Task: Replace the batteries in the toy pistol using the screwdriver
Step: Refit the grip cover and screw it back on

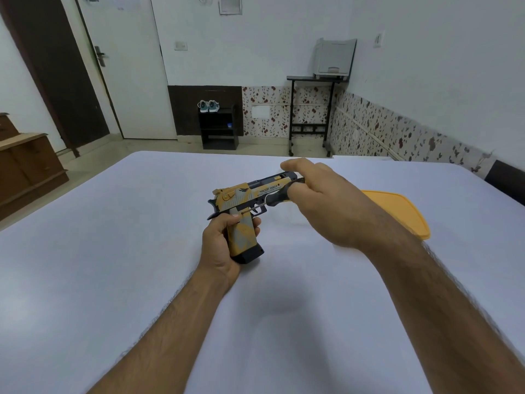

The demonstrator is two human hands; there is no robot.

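A yellow, grey and black toy pistol (244,199) is held upright above the table, barrel pointing right. My left hand (220,245) is wrapped around its grip from below. My right hand (315,200) holds a screwdriver (274,199) with a black and yellow handle. Its thin metal shaft slants down to the left, and the tip rests on the side of the pistol at the top of the grip. Most of the handle is hidden in my right fist.
A yellow plastic lid (397,211) lies on the white table (113,251) to the right, partly behind my right forearm. A pale clear container (297,214) shows faintly under my right hand. Beyond the table are a black shoe rack, a stand with a printer, and a door.
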